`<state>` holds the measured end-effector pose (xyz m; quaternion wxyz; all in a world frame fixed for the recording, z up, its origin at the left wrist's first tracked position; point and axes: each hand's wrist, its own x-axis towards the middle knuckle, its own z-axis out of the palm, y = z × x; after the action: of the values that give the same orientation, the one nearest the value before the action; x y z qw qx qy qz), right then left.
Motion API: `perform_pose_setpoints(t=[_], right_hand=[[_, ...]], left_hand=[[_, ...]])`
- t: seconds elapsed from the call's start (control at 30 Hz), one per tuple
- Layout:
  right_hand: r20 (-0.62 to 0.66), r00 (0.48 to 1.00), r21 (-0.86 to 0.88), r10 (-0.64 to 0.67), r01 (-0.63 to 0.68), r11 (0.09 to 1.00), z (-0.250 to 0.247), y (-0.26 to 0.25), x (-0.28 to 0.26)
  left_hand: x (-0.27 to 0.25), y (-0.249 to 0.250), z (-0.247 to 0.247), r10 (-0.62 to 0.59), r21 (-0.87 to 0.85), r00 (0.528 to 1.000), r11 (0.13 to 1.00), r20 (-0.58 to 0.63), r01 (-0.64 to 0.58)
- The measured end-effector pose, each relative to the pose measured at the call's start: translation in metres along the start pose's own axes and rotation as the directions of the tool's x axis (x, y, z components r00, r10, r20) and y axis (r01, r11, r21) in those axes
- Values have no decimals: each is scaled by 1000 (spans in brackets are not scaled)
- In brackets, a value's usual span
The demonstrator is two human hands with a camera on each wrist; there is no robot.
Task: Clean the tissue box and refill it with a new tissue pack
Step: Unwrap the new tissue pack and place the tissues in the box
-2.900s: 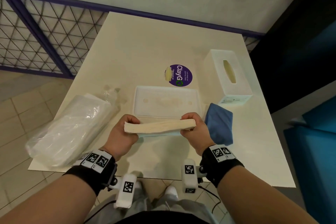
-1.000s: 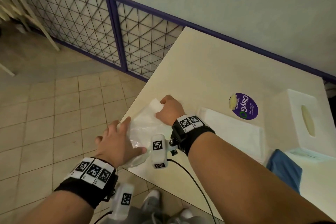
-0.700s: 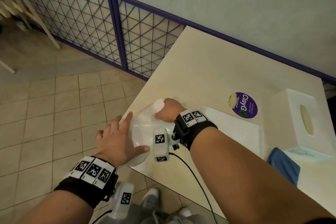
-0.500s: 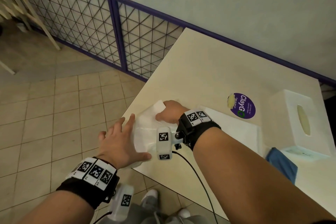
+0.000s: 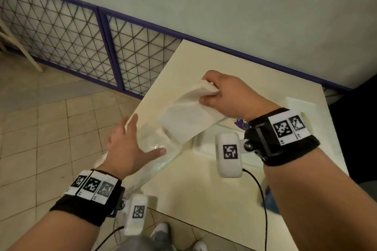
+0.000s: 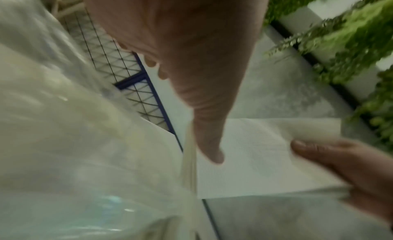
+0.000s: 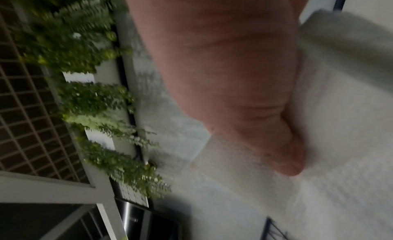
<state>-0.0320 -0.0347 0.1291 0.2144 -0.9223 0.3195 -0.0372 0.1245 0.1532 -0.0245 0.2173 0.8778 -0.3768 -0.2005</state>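
Observation:
My right hand (image 5: 209, 89) grips one end of a white tissue stack (image 5: 187, 116) and holds it tilted above the table; in the right wrist view the thumb lies on the tissue stack (image 7: 319, 168). The stack's lower end still sits in the mouth of the clear plastic wrapper (image 5: 157, 146). With fingers spread and straight, my left hand (image 5: 130, 140) presses the wrapper down at the table's left edge. In the left wrist view the tissue stack (image 6: 255, 159) shows past my thumb. Only a corner of the white tissue box (image 5: 299, 106) shows behind my right wrist.
The box's white base tray (image 5: 204, 144) lies under the lifted stack. A purple sticker (image 5: 241, 123) and a blue cloth (image 5: 269, 199) are mostly hidden by my right arm. The cream table (image 5: 204, 189) meets a wall; a purple mesh fence (image 5: 81, 43) stands to the left.
My right hand has closed on the tissue stack and drawn it up and to the right, out of the wrapper. The left hand stays flat on the wrapper.

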Motion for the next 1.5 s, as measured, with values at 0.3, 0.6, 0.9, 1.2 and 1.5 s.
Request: perform_pose_setpoints(t=[0.3, 0.6, 0.9, 1.2, 1.5], right_hand=[[-211, 939, 517, 271, -128, 846, -11, 89, -67], [-220, 733, 898, 643, -105, 427, 65, 170, -97], [-125, 715, 954, 687, -103, 280, 100, 197, -88], [-122, 708, 906, 696, -206, 369, 111, 198, -81], [-69, 690, 892, 721, -281, 354, 116, 206, -83]], left_hand=[[44, 95, 42, 339, -935, 920, 348, 197, 72], [46, 152, 90, 242, -850, 958, 527, 153, 3], [49, 145, 120, 187, -854, 976, 521, 111, -2], [46, 141, 133, 108, -834, 986, 550, 130, 50], [50, 137, 135, 96, -796, 985, 603, 145, 59]])
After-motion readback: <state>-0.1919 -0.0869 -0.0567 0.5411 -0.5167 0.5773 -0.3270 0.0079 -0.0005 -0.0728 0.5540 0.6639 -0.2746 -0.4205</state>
